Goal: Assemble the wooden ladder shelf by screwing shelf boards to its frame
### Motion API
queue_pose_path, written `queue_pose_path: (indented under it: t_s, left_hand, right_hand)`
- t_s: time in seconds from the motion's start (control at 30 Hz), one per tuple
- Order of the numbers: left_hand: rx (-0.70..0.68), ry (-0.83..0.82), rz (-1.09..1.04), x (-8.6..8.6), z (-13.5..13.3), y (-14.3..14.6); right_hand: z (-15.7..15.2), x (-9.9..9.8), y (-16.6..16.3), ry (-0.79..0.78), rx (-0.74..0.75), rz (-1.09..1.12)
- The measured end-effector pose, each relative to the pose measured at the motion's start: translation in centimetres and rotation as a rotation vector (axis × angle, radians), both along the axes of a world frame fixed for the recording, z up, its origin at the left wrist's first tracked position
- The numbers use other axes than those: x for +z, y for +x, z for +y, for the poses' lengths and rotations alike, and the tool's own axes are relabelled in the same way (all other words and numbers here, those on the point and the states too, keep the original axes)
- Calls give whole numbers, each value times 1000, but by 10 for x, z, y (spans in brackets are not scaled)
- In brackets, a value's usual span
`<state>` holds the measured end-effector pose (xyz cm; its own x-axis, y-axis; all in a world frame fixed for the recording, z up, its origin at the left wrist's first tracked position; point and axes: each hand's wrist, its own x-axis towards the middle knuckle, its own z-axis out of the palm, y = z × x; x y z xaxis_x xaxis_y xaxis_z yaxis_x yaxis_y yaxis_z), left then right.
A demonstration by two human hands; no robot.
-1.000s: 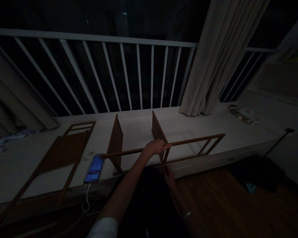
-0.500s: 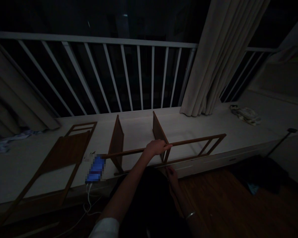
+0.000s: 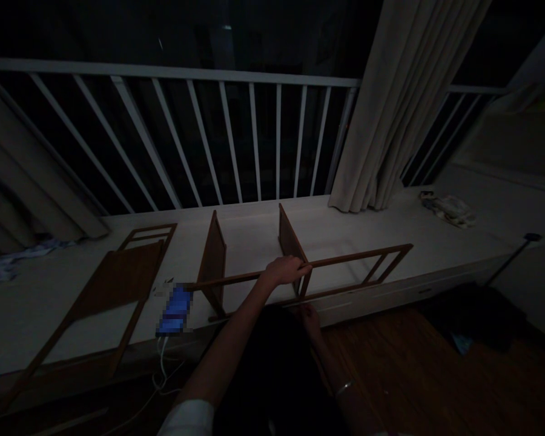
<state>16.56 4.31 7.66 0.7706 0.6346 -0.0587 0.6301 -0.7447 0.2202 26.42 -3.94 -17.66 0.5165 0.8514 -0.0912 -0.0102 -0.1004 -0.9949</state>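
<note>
The room is very dark. My left hand [image 3: 285,270] is closed over the top rail of a long brown wooden frame [image 3: 358,259] that stands on edge along the front of a white ledge [image 3: 254,236]. Two upright brown panels [image 3: 211,262] join the frame from behind. Lower down, my right hand [image 3: 307,315] sits at the frame's bottom rail, fingers pinched together on something too small and dim to name. A bracelet shows on that wrist.
A second wooden frame with a panel [image 3: 111,281] lies flat on the ledge at left. A lit phone [image 3: 175,310] with a white cable rests at the ledge edge. White railing [image 3: 236,139] and a curtain [image 3: 399,103] stand behind. Crumpled cloth [image 3: 449,209] lies far right.
My right hand has shifted slightly up toward the bottom rail. My left hand keeps its hold on the top rail; the frame has not moved.
</note>
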Motion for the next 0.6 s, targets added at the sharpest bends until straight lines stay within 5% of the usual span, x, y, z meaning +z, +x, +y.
queue_pose_path:
  t_s: [0.6]
  left_hand:
    - [21, -6, -19, -4, 1, 2]
  right_hand:
    - [9, -27, 5, -14, 41, -86]
